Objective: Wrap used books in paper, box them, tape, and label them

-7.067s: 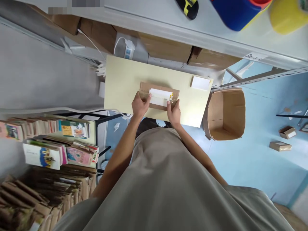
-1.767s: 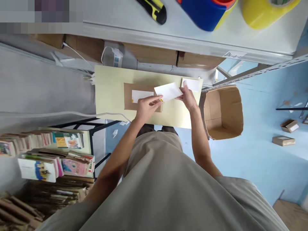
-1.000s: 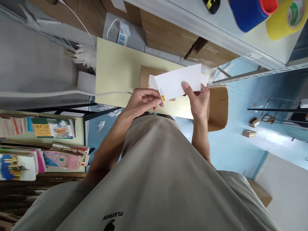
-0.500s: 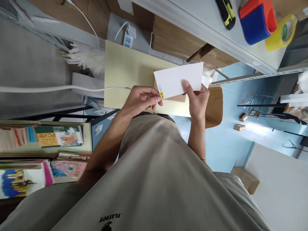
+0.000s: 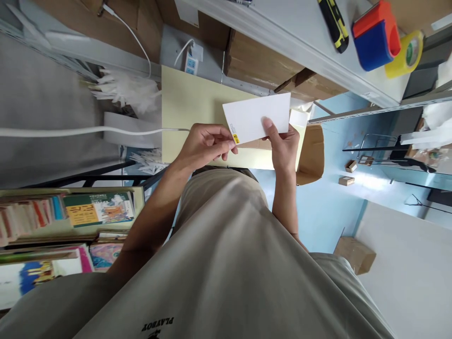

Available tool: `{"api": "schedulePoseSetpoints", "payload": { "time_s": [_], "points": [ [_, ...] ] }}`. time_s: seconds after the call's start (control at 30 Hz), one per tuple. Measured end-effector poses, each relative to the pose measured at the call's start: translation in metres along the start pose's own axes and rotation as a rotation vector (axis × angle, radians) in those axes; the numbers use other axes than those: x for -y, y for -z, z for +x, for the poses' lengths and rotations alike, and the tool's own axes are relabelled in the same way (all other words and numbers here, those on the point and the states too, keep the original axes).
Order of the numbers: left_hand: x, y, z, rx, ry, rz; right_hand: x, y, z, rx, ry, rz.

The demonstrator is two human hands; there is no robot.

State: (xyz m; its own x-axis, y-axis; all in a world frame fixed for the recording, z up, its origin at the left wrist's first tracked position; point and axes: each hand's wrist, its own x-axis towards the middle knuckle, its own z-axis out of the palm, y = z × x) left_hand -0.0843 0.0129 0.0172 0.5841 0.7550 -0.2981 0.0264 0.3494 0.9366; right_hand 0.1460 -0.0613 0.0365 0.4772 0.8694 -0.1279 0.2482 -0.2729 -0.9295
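A flat white rectangular card [image 5: 252, 114], with a small yellow and black mark at its lower left corner, is held above the pale yellow tabletop [image 5: 190, 101]. My right hand [image 5: 282, 141] grips its lower right edge, thumb on the upper face and fingers underneath. At the marked corner, my left hand [image 5: 212, 143] has its thumb and index finger pinched together on the card, the other fingers curled. Something flat and brown [image 5: 263, 144] shows just under the card, mostly hidden by it. A white cable [image 5: 173, 129] runs behind my left hand.
On the raised shelf [image 5: 300, 35] lie a utility knife [image 5: 334, 26], a blue and red holder [image 5: 374, 42] and a yellow tape roll [image 5: 406, 54]. Cardboard boxes [image 5: 261, 59] stand behind the table. An open carton [image 5: 311, 155] is at right, books [image 5: 102, 207] at lower left.
The card and my right hand have shifted slightly left, covering more of the brown thing below. Both hands keep their hold. The whole view has moved a little.
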Motion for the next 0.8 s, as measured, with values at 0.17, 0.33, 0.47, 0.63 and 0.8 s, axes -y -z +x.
{"api": "schedulePoseSetpoints", "payload": {
  "time_s": [0.17, 0.33, 0.47, 0.63, 0.8],
  "points": [
    [0.001, 0.013, 0.001, 0.065, -0.092, -0.131, -0.003, -0.02, 0.002, -0.004, -0.101, 0.081],
    [0.006, 0.02, 0.002, 0.079, -0.135, -0.229, -0.001, -0.027, 0.004, 0.012, -0.077, 0.103],
    [0.01, 0.021, 0.002, 0.062, -0.135, -0.22, -0.002, -0.029, 0.007, 0.029, -0.065, 0.066],
    [0.011, 0.02, 0.0, 0.057, -0.144, -0.238, -0.002, -0.03, 0.007, 0.021, -0.055, 0.102],
    [0.012, 0.02, -0.003, 0.059, -0.173, -0.218, -0.002, -0.036, 0.002, 0.003, -0.082, 0.2]
  ]
}}
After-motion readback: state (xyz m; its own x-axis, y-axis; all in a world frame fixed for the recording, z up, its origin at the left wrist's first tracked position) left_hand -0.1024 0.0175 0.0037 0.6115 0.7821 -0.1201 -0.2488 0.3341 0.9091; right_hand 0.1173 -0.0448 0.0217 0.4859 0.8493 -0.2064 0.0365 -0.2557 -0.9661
